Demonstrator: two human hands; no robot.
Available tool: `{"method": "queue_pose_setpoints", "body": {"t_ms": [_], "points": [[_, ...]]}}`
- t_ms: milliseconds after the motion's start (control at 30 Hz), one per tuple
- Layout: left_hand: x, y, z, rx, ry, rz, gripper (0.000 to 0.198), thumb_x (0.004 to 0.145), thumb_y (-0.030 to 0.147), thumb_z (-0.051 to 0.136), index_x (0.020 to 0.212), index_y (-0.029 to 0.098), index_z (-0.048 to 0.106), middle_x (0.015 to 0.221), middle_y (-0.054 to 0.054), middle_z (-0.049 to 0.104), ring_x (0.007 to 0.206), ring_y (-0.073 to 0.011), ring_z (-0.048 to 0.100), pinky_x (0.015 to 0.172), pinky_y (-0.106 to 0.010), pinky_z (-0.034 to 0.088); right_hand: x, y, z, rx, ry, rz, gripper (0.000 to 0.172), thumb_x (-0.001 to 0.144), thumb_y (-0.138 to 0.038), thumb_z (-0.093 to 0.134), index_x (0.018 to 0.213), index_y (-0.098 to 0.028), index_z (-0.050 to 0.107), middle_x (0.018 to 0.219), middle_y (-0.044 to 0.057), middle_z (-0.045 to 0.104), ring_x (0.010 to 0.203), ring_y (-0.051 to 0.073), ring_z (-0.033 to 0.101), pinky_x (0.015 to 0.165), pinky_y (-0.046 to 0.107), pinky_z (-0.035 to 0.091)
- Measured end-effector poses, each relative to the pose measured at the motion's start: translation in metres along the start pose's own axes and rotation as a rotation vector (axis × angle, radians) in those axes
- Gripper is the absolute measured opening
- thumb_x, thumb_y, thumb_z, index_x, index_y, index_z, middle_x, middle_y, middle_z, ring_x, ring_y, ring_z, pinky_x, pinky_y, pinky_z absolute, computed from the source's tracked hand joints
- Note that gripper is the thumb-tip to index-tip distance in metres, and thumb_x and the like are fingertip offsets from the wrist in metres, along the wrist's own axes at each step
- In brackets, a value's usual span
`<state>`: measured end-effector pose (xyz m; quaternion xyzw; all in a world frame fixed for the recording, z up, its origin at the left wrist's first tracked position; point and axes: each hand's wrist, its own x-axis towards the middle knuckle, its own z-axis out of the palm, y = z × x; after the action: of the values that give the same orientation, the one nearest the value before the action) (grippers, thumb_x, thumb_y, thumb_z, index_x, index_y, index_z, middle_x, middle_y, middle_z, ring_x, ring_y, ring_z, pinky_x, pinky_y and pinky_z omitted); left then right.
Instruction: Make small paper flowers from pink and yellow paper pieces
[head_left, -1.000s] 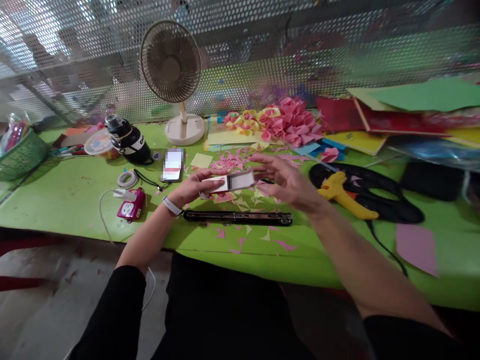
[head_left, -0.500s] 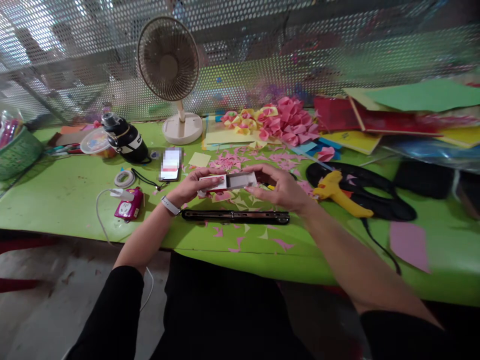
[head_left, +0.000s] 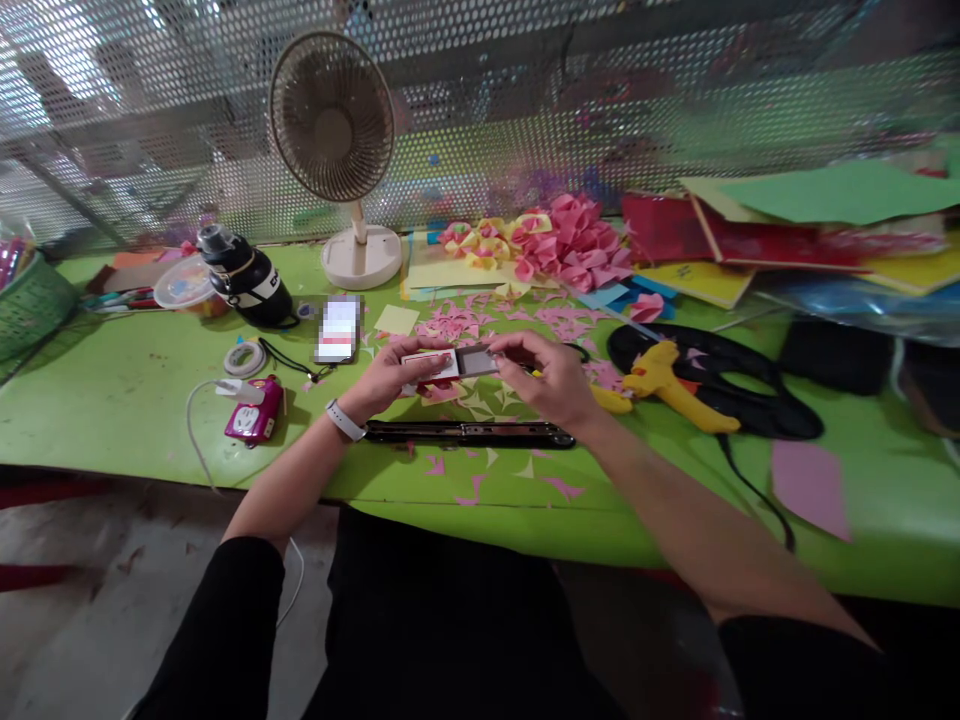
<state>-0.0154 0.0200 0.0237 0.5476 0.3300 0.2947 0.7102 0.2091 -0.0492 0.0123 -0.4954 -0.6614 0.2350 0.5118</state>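
Note:
A small red-and-white sliding box [head_left: 442, 366], likely for staples, is gripped at its left end by my left hand [head_left: 390, 375], thumb on top. Its grey inner tray [head_left: 475, 360] is pulled out to the right. At the tray's right end, the thumb and fingers of my right hand [head_left: 547, 375] are pinched together; whatever is between them is too small to make out. Just below the hands, a long black stapler [head_left: 465, 433] lies opened out flat on the green table [head_left: 300, 480].
Pink and yellow paper scraps [head_left: 480, 400] surround the stapler. A yellow glue gun [head_left: 675, 385] rests on a black stand at right. Behind are folded paper flowers [head_left: 577, 245], a fan [head_left: 334, 120] and a phone [head_left: 339, 328]. A bottle [head_left: 247, 275] and pink power socket [head_left: 255, 412] stand left.
My right hand has shifted slightly left, and its fingers have closed from around the tray's end to a pinch there. The left hand still holds the box, now tilted a little differently.

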Motion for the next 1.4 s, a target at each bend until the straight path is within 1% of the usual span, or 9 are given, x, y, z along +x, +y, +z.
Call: {"method": "queue_pose_setpoints", "body": {"t_ms": [133, 333, 533, 667, 867, 1033, 1233, 1300, 1400], "points": [[0.0, 0.0, -0.001, 0.033, 0.018, 0.009, 0.046, 0.075, 0.036, 0.081, 0.113, 0.014, 0.069, 0.101, -0.01, 0.075, 0.081, -0.0158, 0.074, 0.061, -0.018, 0.055, 0.001, 0.005, -0.005, 0.061, -0.106, 0.034, 0.016, 0.087, -0.03, 0.061, 0.099, -0.022, 0.067, 0.103, 0.007, 0.075, 0.083, 0.02, 0.071, 0.075, 0.037, 0.061], [0.001, 0.001, -0.003, 0.018, 0.008, 0.02, 0.045, 0.077, 0.036, 0.08, 0.114, 0.015, 0.067, 0.1, -0.01, 0.075, 0.081, -0.016, 0.075, 0.056, -0.016, 0.052, 0.001, 0.006, -0.006, 0.187, -0.125, 0.061, 0.053, 0.083, -0.033, 0.07, 0.133, -0.024, 0.055, 0.135, 0.013, 0.064, 0.106, 0.024, 0.07, 0.088, 0.041, 0.06], [0.001, -0.001, -0.002, 0.011, -0.005, -0.011, 0.045, 0.078, 0.036, 0.08, 0.115, 0.015, 0.066, 0.101, -0.009, 0.075, 0.081, -0.0164, 0.076, 0.057, -0.017, 0.054, 0.003, 0.003, -0.003, 0.048, -0.073, -0.022, 0.033, 0.087, -0.034, 0.067, 0.118, -0.024, 0.067, 0.106, 0.006, 0.076, 0.086, 0.02, 0.073, 0.083, 0.038, 0.062], [0.001, -0.002, 0.0, 0.019, 0.011, -0.016, 0.048, 0.078, 0.038, 0.08, 0.117, 0.015, 0.064, 0.102, -0.009, 0.075, 0.082, -0.0163, 0.076, 0.059, -0.018, 0.056, 0.002, 0.006, -0.001, -0.048, -0.06, -0.095, 0.035, 0.089, -0.037, 0.065, 0.122, -0.027, 0.069, 0.117, 0.006, 0.074, 0.095, 0.022, 0.072, 0.088, 0.04, 0.06], [-0.001, 0.0, 0.004, 0.083, 0.06, 0.025, 0.053, 0.074, 0.042, 0.082, 0.116, 0.014, 0.065, 0.102, -0.01, 0.076, 0.083, -0.0169, 0.075, 0.058, -0.017, 0.055, -0.004, 0.007, 0.006, 0.128, -0.062, 0.025, 0.055, 0.102, -0.045, 0.043, 0.155, -0.034, 0.036, 0.153, 0.003, 0.049, 0.141, 0.024, 0.047, 0.112, 0.047, 0.045], [-0.003, -0.001, 0.01, 0.143, 0.068, 0.081, 0.056, 0.075, 0.047, 0.081, 0.117, 0.014, 0.065, 0.101, -0.01, 0.075, 0.08, -0.0165, 0.074, 0.059, -0.019, 0.058, -0.008, 0.001, 0.015, 0.128, -0.01, 0.005, 0.061, 0.103, -0.04, 0.043, 0.16, -0.036, 0.021, 0.155, 0.002, 0.047, 0.146, 0.022, 0.039, 0.119, 0.051, 0.035], [-0.004, -0.005, 0.014, 0.157, 0.045, 0.131, 0.056, 0.074, 0.049, 0.08, 0.117, 0.014, 0.066, 0.103, -0.009, 0.073, 0.077, -0.0146, 0.072, 0.061, -0.022, 0.06, -0.013, -0.002, 0.028, 0.105, 0.061, 0.015, 0.068, 0.103, -0.036, 0.041, 0.161, -0.04, 0.005, 0.166, 0.001, 0.026, 0.149, 0.022, 0.033, 0.113, 0.048, 0.045], [-0.004, -0.007, 0.015, 0.114, 0.033, 0.134, 0.053, 0.075, 0.047, 0.08, 0.116, 0.015, 0.066, 0.109, -0.01, 0.071, 0.081, -0.0156, 0.072, 0.064, -0.023, 0.062, -0.013, 0.001, 0.029, 0.123, 0.076, 0.042, 0.064, 0.103, -0.038, 0.043, 0.16, -0.038, 0.015, 0.165, 0.003, 0.029, 0.147, 0.022, 0.036, 0.113, 0.047, 0.044], [-0.004, -0.011, 0.018, 0.039, 0.012, 0.123, 0.049, 0.078, 0.044, 0.078, 0.118, 0.018, 0.066, 0.116, -0.009, 0.069, 0.09, -0.0175, 0.071, 0.069, -0.026, 0.063, -0.013, 0.005, 0.031, 0.128, 0.069, 0.043, 0.048, 0.102, -0.042, 0.045, 0.15, -0.034, 0.045, 0.156, 0.002, 0.046, 0.145, 0.022, 0.04, 0.119, 0.046, 0.036]]}}
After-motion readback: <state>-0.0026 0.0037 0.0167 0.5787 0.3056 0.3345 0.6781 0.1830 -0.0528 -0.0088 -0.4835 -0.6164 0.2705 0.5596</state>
